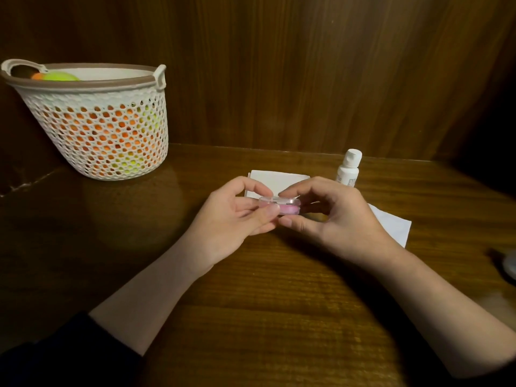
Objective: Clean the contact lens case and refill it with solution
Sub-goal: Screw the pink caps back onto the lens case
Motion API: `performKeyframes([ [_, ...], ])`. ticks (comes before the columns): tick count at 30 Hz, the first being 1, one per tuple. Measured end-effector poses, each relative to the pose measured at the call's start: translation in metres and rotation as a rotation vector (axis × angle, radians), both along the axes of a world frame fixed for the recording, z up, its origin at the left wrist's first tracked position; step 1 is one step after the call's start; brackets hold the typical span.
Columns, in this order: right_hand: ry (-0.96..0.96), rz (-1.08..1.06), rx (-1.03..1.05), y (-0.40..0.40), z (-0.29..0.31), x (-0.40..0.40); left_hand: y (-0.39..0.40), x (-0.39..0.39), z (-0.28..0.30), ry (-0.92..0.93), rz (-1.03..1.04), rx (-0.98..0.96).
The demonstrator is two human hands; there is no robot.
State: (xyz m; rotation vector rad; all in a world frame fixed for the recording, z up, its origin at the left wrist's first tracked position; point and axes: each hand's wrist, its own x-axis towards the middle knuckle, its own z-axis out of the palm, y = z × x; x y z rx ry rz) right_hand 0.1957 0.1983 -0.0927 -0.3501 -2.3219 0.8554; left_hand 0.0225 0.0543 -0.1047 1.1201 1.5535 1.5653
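Observation:
A small contact lens case (282, 205), pink below with a clear lid on top, is held above the wooden table between both hands. My left hand (234, 219) grips its left end with thumb and fingers. My right hand (332, 219) pinches its right end, fingertips on the clear lid. A white solution bottle (349, 169) stands upright just behind my right hand, cap on. Whether the case is open I cannot tell.
White folded tissue (276, 180) lies behind the hands, and another white sheet (393, 224) under my right wrist. A white mesh basket (97, 121) with orange and green balls stands far left. A dark round object (508, 266) sits at the right edge. Wooden walls enclose the table (279, 303).

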Motion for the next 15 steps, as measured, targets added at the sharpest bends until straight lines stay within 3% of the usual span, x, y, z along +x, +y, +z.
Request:
performKeyframes([
  [15,0.024,0.003,0.112,-0.0029,0.0022,0.0019,-0.0004,0.0002,0.0012,0.155,0.009,0.019],
])
